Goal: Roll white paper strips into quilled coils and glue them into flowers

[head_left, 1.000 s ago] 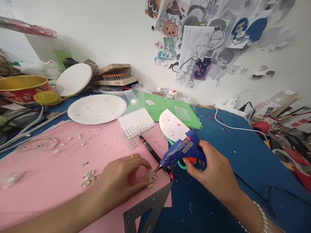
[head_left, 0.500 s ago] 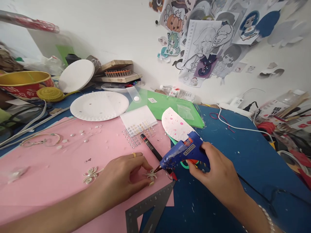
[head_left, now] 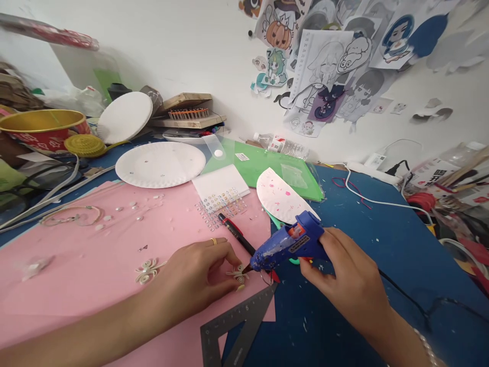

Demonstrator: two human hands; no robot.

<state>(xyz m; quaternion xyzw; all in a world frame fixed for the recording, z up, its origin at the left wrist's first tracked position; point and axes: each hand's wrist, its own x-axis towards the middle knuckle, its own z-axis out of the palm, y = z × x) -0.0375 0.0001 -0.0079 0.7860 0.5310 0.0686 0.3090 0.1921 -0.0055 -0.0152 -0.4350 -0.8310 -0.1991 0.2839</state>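
My right hand [head_left: 346, 275] grips a blue glue gun [head_left: 288, 243] by its handle. The gun's nozzle touches a small cream quilled paper curl [head_left: 239, 273] lying on a pink sheet [head_left: 95, 265]. My left hand [head_left: 194, 275], with a gold ring, pinches that curl between thumb and fingertips and holds it down on the sheet. A second quilled curl [head_left: 147, 270] lies to the left of my left wrist. A black and red pen [head_left: 237, 234] lies just behind the fingers.
A grey set square [head_left: 233, 326] lies at the pink sheet's near corner. Behind are a sticker sheet [head_left: 221, 196], a white paper plate [head_left: 160, 164], a green folder [head_left: 267, 165], a half paper plate [head_left: 284, 196] and a gold bowl [head_left: 42, 127]. Cables and clutter fill the right side.
The view has shifted slightly. The glue gun has tilted flatter, its nozzle still at the curl. My left hand keeps its pinch on the curl.
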